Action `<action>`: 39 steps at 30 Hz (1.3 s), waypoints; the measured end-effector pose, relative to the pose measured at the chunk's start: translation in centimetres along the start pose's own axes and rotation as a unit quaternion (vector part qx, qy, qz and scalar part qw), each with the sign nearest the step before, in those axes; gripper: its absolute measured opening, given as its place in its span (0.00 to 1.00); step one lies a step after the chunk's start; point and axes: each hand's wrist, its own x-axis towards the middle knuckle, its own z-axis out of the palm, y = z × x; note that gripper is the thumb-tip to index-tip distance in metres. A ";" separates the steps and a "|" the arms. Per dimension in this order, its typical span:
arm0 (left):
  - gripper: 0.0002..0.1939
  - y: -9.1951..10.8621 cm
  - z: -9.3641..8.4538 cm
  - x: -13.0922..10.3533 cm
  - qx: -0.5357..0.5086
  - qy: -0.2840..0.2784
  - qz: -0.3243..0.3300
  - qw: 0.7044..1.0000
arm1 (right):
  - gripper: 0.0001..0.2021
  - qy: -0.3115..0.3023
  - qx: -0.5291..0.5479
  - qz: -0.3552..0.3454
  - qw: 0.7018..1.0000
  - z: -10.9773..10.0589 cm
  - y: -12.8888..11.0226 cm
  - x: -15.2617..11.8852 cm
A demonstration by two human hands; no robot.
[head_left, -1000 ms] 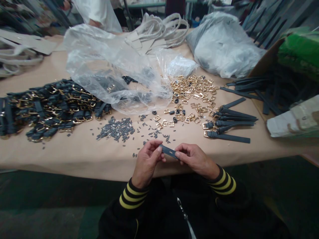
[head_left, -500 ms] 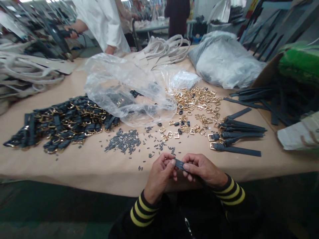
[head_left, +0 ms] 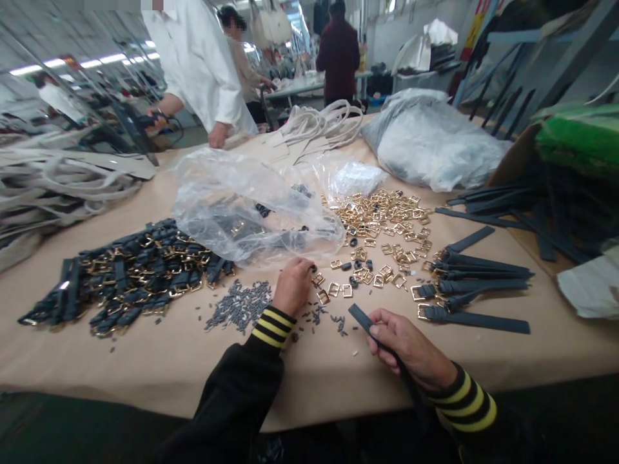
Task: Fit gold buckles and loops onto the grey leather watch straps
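Note:
My right hand (head_left: 406,345) is closed round a dark blue-grey strap (head_left: 360,319), its flat end sticking out past the thumb and its length trailing down below the wrist. My left hand (head_left: 293,285) reaches over the table, fingers bent together at the near edge of the gold buckles (head_left: 333,289). A small dark spot shows by its fingertips; I cannot make out what they pinch. Left of that hand lies a heap of small dark grey pieces (head_left: 236,306). Several straps with gold buckles (head_left: 474,318) lie to the right of my right hand.
A large pile of buckled straps (head_left: 145,277) lies on the left. Clear plastic bags (head_left: 251,219) cover the middle, and a bulky bag (head_left: 430,145) sits behind. Pale handles (head_left: 319,125) and loose dark straps (head_left: 507,200) lie farther off. A person in white (head_left: 198,64) stands across the table.
My left hand has left the strap and moved up and left to the buckles. The right hand still holds the strap, slightly lower and to the right. The view has tilted up.

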 end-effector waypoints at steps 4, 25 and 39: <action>0.07 -0.5 0.7 0.8 0.015 -0.024 0.016 0.999 | 0.12 -0.009 0.006 0.001 1.000 -0.2 0.1 0.0; 0.07 7.2 -1.5 -8.3 -0.660 -0.065 -0.258 0.703 | 0.12 0.086 -0.286 -0.112 0.948 2.3 -2.2 -1.5; 0.10 10.3 -0.4 -11.1 -0.505 -0.009 -0.173 0.846 | 0.13 0.009 -0.365 -0.122 0.923 1.8 -1.8 -2.6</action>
